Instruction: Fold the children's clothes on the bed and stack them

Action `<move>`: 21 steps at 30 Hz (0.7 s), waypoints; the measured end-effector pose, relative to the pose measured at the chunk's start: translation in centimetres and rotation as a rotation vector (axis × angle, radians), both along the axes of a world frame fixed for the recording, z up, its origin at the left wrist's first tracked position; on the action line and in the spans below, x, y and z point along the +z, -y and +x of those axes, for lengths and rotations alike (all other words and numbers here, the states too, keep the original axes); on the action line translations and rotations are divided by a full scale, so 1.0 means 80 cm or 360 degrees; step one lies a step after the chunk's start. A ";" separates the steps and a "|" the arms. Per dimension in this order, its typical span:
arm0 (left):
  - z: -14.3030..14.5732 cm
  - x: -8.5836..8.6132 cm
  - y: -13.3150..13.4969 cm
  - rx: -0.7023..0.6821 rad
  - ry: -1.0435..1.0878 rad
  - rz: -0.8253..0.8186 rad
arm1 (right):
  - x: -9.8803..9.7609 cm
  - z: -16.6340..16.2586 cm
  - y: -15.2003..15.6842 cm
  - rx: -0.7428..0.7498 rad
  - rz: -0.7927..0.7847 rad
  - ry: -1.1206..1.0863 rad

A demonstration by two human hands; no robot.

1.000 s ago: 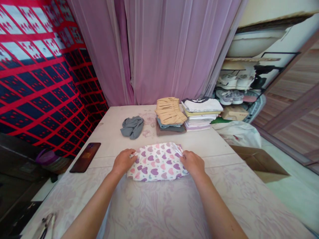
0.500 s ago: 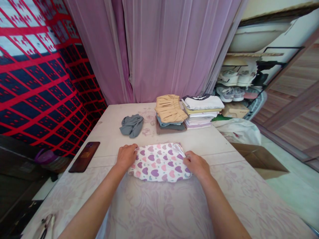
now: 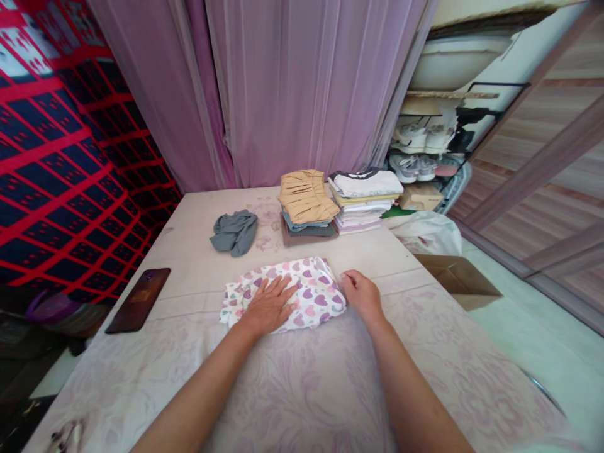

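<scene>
A folded white garment (image 3: 314, 292) with purple and pink hearts lies on the bed-like, cloth-covered surface in front of me. My left hand (image 3: 271, 305) rests flat on its left half, fingers spread. At the garment's right end is my right hand (image 3: 362, 294), its fingers curled closed against the edge; whether cloth is pinched in them is hidden. Beyond the garment sits a crumpled grey cloth (image 3: 234, 233). To its right are a stack topped by a pleated tan garment (image 3: 306, 195) and a taller pile of folded clothes (image 3: 364, 198).
A phone (image 3: 138, 301) lies near the left edge, and small tools (image 3: 66, 436) are at the lower left corner. Purple curtains (image 3: 302, 94) hang behind the surface. Off the right side stand a cardboard box (image 3: 465, 280) and a shoe rack with shoes (image 3: 418, 167).
My left hand has let go of the garment's left corner and now lies spread on top of it. The garment's left end looks less neatly tucked. The view has shifted slightly.
</scene>
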State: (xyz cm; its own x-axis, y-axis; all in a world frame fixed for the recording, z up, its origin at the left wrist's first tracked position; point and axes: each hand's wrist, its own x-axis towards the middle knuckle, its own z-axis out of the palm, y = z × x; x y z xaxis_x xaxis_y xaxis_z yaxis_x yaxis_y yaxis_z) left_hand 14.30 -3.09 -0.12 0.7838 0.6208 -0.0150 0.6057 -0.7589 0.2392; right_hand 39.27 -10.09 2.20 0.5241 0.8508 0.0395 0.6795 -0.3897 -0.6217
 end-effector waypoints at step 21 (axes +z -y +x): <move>0.005 0.005 0.000 0.0029 -0.0156 0.0039 | 0.009 -0.085 0.060 0.0467 -0.0512 -0.1435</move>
State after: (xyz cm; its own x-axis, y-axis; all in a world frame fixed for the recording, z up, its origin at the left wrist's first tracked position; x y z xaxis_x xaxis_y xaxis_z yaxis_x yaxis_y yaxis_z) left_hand 14.73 -3.08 0.30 0.7677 0.6362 -0.0759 0.6392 -0.7523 0.1595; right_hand 32.43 -14.86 2.95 0.0120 0.8516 -0.5241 0.1022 -0.5224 -0.8466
